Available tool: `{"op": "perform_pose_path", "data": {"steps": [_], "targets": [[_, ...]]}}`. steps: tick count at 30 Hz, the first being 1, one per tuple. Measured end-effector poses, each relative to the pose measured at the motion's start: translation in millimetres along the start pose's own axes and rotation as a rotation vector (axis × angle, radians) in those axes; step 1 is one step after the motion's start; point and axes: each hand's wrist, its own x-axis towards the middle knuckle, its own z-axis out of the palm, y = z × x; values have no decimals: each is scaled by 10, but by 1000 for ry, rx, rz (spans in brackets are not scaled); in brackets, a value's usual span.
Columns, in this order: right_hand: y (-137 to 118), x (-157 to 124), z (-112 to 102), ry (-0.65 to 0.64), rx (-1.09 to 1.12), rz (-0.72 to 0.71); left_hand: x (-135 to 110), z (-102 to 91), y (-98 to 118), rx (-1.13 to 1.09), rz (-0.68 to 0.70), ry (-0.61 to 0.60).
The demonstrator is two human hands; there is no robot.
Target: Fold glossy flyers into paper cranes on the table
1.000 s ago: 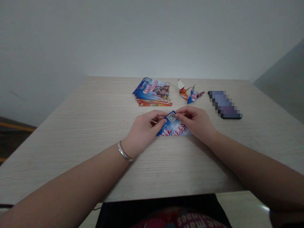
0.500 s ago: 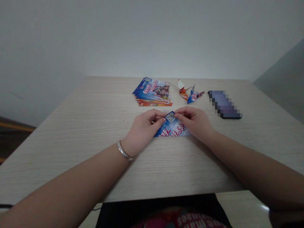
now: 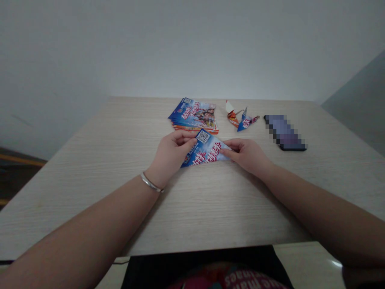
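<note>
- Right at the grip: the left hand (image 3: 171, 150) pinches the triangular leaflet (image 3: 207, 154), thumb on the printed face near the QR code (image 3: 203, 136), fingers behind.
- And the right hand (image 3: 251, 156) has its own pinch on the leaflet's right-hand part, thumb on top; two-sided support, probably to hold the sheet steady and the printed face in view.
- Where is that leaflet? On the near side of the stack of leaflets (image 3: 195, 114), its upper corner overlapping the stack's near edge in this view; whether they touch, I can't tell.
- A silvery bracelet (image 3: 150, 184) circles the left wrist, nearer the person than the stack.
- The stack itself sits slightly fanned, blue sheet uppermost, orange edges peeking out below; close to both hands, perhaps for easy reach.
- Just right of the stack, an orange paper crane (image 3: 232, 116) and a blue paper crane (image 3: 245, 123) stand close together, seemingly parked out of the hands' way.
- Farther right of the stack lies a phone (image 3: 284, 132), its screen pixelated.
- Underneath it all, a pale wood-grain tabletop (image 3: 120, 160); beyond the stack rises a plain greyish wall (image 3: 192, 48), dimly lit.
</note>
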Motion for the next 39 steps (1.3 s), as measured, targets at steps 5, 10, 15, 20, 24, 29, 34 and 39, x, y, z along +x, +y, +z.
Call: {"op": "perform_pose_path", "data": {"steps": [5,10,15,20,24,29,34,39], "targets": [[2,7,-19,-15,-37,61,10,-15,-7,23,23,28],[66,29,10,-16,119,19,0,-12,-2,40,27,2],[33,21,55,0,155,-58,-64,22,47,67,88,-74],[-75,6,31,53,56,-62,-121,57,81,66,140,-158],[-145,1,25,112,54,-115,-128,74,100,77,132,-164],[-160,19,61,124,179,-92,-150,92,137,106,113,-187],[-143,48,80,116,214,-38,-144,90,112,118,78,-201],[-133,68,58,140,228,-8,-100,49,52,143,137,-300]]}}
